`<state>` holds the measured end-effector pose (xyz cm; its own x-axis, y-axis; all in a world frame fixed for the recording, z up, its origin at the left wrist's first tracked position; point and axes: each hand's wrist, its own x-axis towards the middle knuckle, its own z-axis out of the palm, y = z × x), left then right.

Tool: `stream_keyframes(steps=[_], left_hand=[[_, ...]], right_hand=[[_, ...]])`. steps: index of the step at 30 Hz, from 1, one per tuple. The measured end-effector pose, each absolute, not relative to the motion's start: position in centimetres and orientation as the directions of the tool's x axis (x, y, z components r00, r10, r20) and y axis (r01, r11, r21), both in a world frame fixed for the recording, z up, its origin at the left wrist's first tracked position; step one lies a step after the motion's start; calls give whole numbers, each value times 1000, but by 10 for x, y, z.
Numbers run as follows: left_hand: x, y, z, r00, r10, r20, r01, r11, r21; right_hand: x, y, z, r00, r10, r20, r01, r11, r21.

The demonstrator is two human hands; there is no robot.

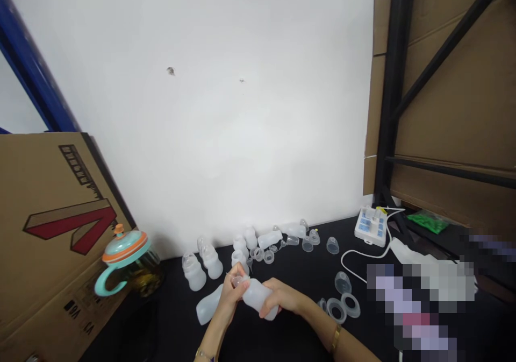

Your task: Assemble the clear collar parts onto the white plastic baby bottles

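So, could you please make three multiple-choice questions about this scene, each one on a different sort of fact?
1. Where is the glass jug with the orange and teal lid?
A) Left of the hands, beside a cardboard box
B) Right of the hands
C) On top of the box

2. What colour is the band on the right wrist?
A) Blue
B) Gold
C) Green

3. What is the state of the frosted bottle?
A) Standing alone
B) Held in both hands
C) Lying untouched

Answers:
1. A, it stands at the hands' left, by the box.
2. B, the band looks gold.
3. B, the left hand is at its narrow end and the right hand along its body.
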<state>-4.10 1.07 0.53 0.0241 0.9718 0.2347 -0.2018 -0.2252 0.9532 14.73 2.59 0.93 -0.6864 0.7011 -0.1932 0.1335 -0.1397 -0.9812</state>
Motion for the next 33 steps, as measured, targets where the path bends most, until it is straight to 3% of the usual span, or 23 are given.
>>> stream_keyframes(steps=[4, 7, 11, 13, 16, 19, 21, 23, 26, 30, 33], left_hand=[[-38, 10, 9, -7, 980, 201, -208, -198, 958], [-33, 16, 15, -73, 986, 153, -158, -163, 974], [-13, 23, 28, -6, 988, 154, -85, -154, 984], [-3, 24, 33, 21, 987, 162, -114, -159, 981], [5, 25, 34, 46, 990, 132, -100, -127, 987], [6, 26, 24, -41, 985, 170, -111, -174, 978], [6, 25, 17, -118, 979, 164, -147, -181, 973], [4, 24, 12, -183, 973, 143, -162, -173, 971], [-1, 23, 12, -145, 973, 180, -83, -193, 978], [-9, 18, 18, -169, 952, 254, 169, -226, 959], [-8, 15, 19, -174, 915, 365, 290, -307, 907]], right_hand=[[147, 23, 14, -713, 679, -174, 82, -166, -983], [144, 22, 14, -695, 716, -61, -28, -112, -993], [141, 25, 10, -435, 891, 130, -73, 109, -991], [144, 26, 10, -346, 924, 161, 11, 176, -984], [151, 24, 15, -348, 920, 179, 212, 264, -941], [159, 23, 24, -334, 909, 249, 491, 394, -777], [165, 25, 30, -320, 905, 280, 589, 422, -689], [172, 28, 37, -259, 912, 318, 637, 409, -654], [188, 31, 50, -90, 915, 393, 737, 326, -591], [217, 21, 73, 181, 929, 322, 909, -32, -417], [240, 8, 85, 272, 927, 259, 944, -205, -257]])
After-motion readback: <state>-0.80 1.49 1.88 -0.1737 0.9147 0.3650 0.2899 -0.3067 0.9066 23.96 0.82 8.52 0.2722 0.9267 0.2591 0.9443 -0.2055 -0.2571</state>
